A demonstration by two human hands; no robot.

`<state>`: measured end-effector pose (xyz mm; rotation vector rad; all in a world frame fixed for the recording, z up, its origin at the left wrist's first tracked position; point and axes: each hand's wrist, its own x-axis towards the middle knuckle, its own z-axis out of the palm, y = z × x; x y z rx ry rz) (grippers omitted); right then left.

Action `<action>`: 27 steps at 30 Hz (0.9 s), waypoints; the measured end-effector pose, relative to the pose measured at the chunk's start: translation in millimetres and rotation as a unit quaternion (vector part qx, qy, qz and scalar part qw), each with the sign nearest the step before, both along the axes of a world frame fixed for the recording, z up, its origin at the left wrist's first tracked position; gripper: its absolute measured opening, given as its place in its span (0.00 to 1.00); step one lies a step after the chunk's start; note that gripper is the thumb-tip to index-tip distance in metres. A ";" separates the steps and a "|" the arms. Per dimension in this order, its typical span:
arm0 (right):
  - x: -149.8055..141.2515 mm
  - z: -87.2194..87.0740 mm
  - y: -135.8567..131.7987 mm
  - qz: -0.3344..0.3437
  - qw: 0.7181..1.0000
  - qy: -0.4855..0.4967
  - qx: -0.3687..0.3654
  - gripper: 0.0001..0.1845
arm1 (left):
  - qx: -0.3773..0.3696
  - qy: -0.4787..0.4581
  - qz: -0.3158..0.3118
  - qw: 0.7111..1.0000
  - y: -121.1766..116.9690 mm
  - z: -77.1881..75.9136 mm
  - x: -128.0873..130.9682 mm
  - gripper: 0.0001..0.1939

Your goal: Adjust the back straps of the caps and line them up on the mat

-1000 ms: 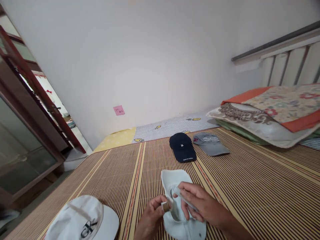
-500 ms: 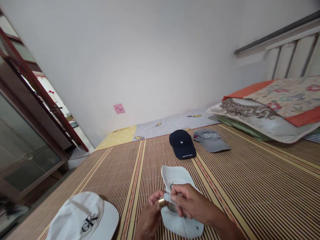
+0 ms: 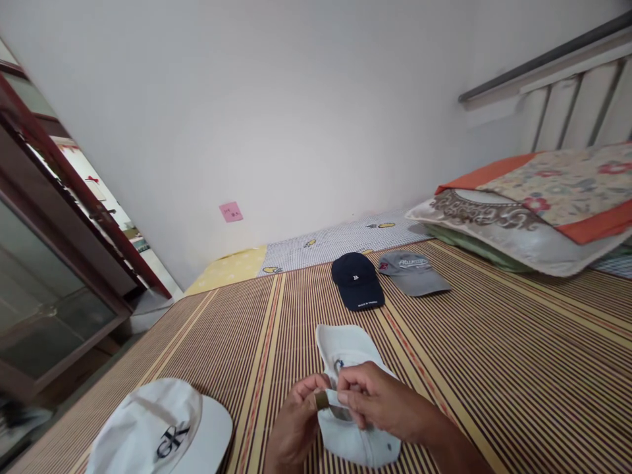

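A pale, almost white cap [image 3: 358, 446] lies on the striped mat with its brim pointing away from me. At its back opening, my left hand [image 3: 296, 418] pinches the brass-coloured buckle [image 3: 321, 400] of the cap's strap. My right hand [image 3: 378, 401] reaches across the cap, with thumb and forefinger closed on the pale strap [image 3: 332, 396] just beside the buckle. The strap end meets the buckle, but I cannot tell whether it passes through. My fingers hide part of the cap's opening.
A white cap with black letters [image 3: 148, 428] sits at the lower left. Beyond my hands rest a navy cap [image 3: 356, 280] and a grey cap [image 3: 415, 273]. Pillows [image 3: 538, 204] lie at the right. The striped mat [image 3: 197, 349] runs back towards the wall [image 3: 296, 118].
The buckle has tilted and looks darker. Less of the strap shows between my fingers, and it lies closer against the buckle. Both hands keep nearly the same place.
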<state>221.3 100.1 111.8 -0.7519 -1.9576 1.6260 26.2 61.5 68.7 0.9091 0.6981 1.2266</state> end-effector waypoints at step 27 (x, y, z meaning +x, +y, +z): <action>-5.7 5.7 -3.1 -0.017 0.999 -0.019 0.022 0.08 | 0.020 0.073 0.013 0.997 -1.0 -0.1 -4.7 0.22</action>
